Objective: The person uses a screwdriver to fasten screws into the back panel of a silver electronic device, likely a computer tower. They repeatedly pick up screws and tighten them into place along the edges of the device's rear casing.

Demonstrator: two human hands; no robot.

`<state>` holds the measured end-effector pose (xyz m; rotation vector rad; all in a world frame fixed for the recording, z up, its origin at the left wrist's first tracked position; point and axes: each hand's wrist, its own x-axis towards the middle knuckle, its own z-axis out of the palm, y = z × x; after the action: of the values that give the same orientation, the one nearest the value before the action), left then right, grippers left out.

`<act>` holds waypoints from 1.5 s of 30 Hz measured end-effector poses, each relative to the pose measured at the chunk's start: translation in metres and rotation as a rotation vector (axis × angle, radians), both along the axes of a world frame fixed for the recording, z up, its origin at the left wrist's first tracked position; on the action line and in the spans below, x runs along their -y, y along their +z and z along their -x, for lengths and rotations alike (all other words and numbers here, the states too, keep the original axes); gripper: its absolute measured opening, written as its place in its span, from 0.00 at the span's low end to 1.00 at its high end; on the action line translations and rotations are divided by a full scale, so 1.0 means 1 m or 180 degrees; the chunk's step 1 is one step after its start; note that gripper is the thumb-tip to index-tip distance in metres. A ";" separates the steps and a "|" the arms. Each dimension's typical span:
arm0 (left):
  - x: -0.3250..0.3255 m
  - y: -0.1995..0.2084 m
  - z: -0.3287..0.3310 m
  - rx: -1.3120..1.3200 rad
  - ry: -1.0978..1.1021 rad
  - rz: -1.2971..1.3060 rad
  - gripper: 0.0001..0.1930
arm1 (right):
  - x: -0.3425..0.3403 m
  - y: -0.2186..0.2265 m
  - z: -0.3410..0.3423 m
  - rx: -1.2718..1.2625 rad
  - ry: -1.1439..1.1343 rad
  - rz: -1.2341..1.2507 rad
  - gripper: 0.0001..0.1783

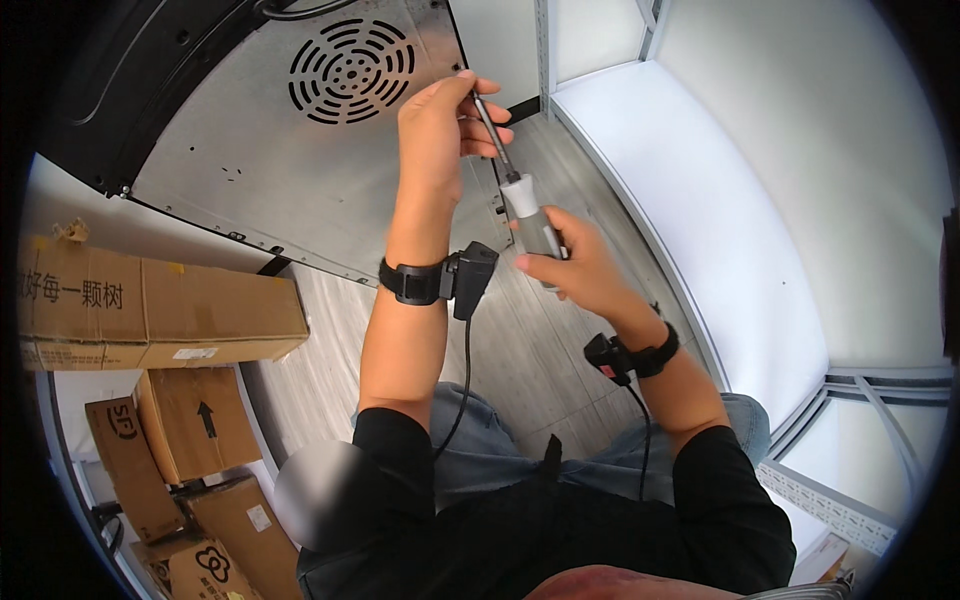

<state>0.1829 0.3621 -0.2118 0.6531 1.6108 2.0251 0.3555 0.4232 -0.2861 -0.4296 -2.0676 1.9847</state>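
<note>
My right hand (575, 260) is wrapped round the grey handle of a power screwdriver (537, 235). Its long dark shaft (492, 130) slants up and away to the left. At the far end, my left hand (445, 120) pinches the shaft near its tip with thumb and forefinger, while the other fingers are loosely curled beside it. Whether a screw sits at the tip is hidden by the fingers. Both are at the right edge of a large metal panel (300, 190), which has a round slotted vent (352, 72) and small holes along its edges.
Cardboard boxes (215, 315) are stacked on a rack at the left. A white shelf (690, 200) with a metal frame curves along the right. Grey wood-look floor (530, 350) lies between. Each wrist wears a black strapped device with a cable, such as the left one (475, 278).
</note>
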 end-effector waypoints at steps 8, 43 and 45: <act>-0.037 -0.002 -0.029 0.0087 -0.0655 -0.0558 0.11 | -0.073 0.037 -0.064 0.0524 -0.0169 -0.0014 0.22; -0.375 -0.344 -0.425 -0.2639 -0.2549 0.1522 0.06 | -0.193 -0.245 -0.463 0.0154 -0.3648 0.2128 0.15; -0.384 -0.349 -0.430 -0.2830 -0.2502 0.1556 0.07 | -0.195 -0.249 -0.463 0.0157 -0.3645 0.2111 0.15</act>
<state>0.6125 0.7465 -0.5609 1.7745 1.7475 0.7352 0.8182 0.6184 -0.5348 -1.3827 -0.6942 1.7395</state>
